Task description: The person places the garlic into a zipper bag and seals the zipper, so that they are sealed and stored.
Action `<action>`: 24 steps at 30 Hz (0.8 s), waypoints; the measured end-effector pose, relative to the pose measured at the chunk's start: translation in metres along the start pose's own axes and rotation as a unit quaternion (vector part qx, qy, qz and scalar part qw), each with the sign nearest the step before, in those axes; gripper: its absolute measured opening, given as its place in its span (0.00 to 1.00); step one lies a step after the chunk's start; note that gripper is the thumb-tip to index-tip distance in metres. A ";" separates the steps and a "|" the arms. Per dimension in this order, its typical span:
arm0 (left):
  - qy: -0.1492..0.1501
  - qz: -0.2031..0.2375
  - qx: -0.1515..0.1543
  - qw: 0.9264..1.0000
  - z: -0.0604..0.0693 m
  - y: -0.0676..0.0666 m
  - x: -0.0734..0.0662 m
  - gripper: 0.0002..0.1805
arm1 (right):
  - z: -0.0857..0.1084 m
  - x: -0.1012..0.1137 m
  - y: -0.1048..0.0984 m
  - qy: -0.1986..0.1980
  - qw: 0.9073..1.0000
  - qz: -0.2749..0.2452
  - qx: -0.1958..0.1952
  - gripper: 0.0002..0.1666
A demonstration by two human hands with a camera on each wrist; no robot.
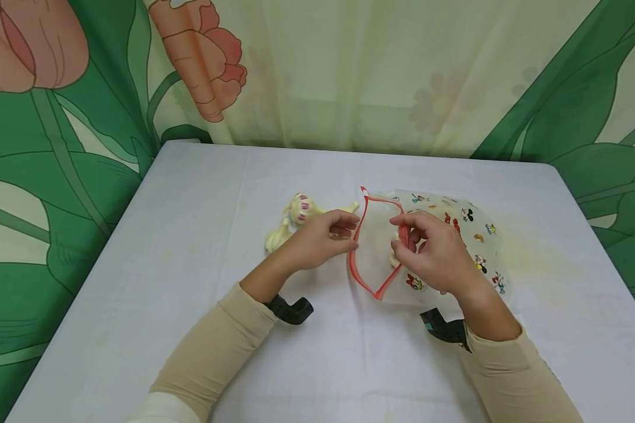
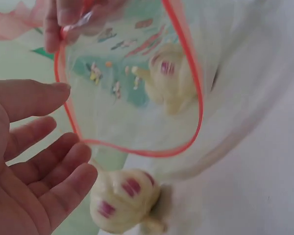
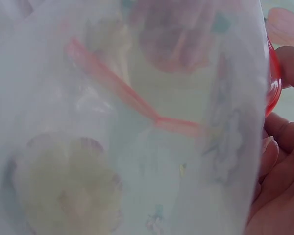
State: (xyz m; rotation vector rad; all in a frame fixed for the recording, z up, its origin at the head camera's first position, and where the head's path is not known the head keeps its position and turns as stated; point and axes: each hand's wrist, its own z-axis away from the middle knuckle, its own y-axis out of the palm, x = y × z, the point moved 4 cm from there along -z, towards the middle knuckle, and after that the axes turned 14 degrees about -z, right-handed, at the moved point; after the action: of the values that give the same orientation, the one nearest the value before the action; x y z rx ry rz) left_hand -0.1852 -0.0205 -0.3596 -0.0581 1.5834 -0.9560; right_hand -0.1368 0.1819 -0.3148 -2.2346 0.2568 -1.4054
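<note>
A clear plastic zip bag (image 1: 468, 247) with small cartoon prints lies on the table, its red-edged mouth (image 1: 353, 267) spread apart. My right hand (image 1: 436, 249) pinches the far side of the red edge between thumb and fingers. At the near side, my left hand (image 1: 323, 238) has its fingers loosely bent and apart, the fingertips at or just beside the red edge. Inside the bag sits a garlic bulb (image 2: 171, 78). Beside the left hand lie a garlic bulb with purple patches (image 1: 303, 208) and a paler garlic bulb (image 1: 278, 237); a garlic stem (image 1: 353, 207) shows behind that hand.
A white cloth covers the table (image 1: 180, 247). Behind it hangs a curtain (image 1: 349, 76) printed with large flowers and leaves. Black curved pieces (image 1: 291, 310) are worn at both wrists.
</note>
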 end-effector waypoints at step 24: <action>-0.020 -0.301 -0.066 0.951 -0.019 0.008 0.015 0.26 | 0.001 0.000 -0.001 0.000 1.000 -0.007 0.001 0.16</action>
State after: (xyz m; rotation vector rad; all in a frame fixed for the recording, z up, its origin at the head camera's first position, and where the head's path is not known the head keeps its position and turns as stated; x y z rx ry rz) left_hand -0.2014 -0.0130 -0.3771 -0.6837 1.6196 -1.2992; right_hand -0.1359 0.1834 -0.3151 -2.2386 0.2400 -1.4126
